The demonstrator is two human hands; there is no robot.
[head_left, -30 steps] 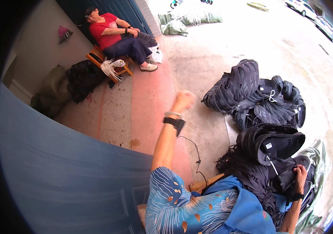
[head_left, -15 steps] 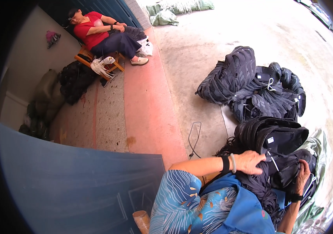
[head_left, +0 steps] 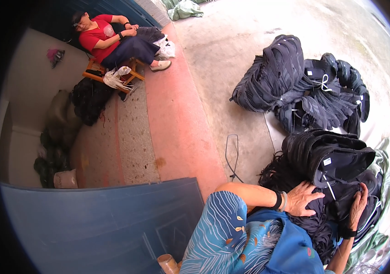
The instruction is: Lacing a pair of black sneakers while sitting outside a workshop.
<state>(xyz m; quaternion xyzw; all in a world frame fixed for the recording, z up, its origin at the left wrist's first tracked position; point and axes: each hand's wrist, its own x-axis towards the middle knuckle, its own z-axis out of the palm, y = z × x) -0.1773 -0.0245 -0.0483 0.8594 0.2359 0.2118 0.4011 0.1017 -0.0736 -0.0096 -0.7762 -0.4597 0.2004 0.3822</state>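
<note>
Across my lap lie black shoe uppers in a bundle, with dark laces or strips hanging among them. My left hand rests on these strips, palm down with its fingers spread, just left of a short white cord. At the right edge of the bundle my right hand has its fingers curled over a black upper. Just beyond both hands, a nested stack of black uppers stands with a small white label on its side. The fingertips of my right hand are partly hidden against the dark material.
More bundles of black uppers lie on the concrete ahead, one tied with white cord. Green sheeting is at the right. A wire loop lies near a blue panel. Far left, a person in red sits working on dark material.
My left hand has opened from a closer grip near the white cord and now lies spread on the strips. My right hand keeps its place on the bundle. The view has shifted slightly.
</note>
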